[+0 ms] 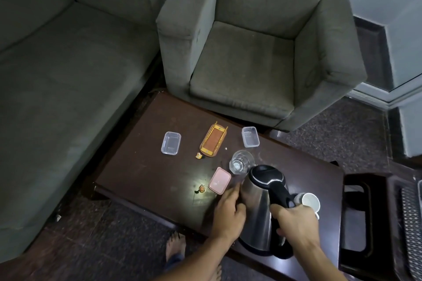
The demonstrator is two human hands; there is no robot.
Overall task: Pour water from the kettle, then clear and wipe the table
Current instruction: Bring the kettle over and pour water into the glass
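A steel kettle [258, 207] with a black lid and handle is tilted forward over the dark wooden table [146, 166], its spout close to a clear glass [241, 162]. My right hand [294, 221] grips the black handle. My left hand [228, 210] rests flat against the kettle's steel side. Whether water is flowing I cannot tell. A white cup [310, 203] lies on its side just behind my right hand.
On the table lie a pink lid [219, 180], two clear plastic boxes [171, 143] [250, 137], a small orange tray [213, 142] and scraps [199, 155] [201, 188]. A grey armchair [251, 52] and sofa [57, 64] border the table. A dark stand [365, 212] sits at right.
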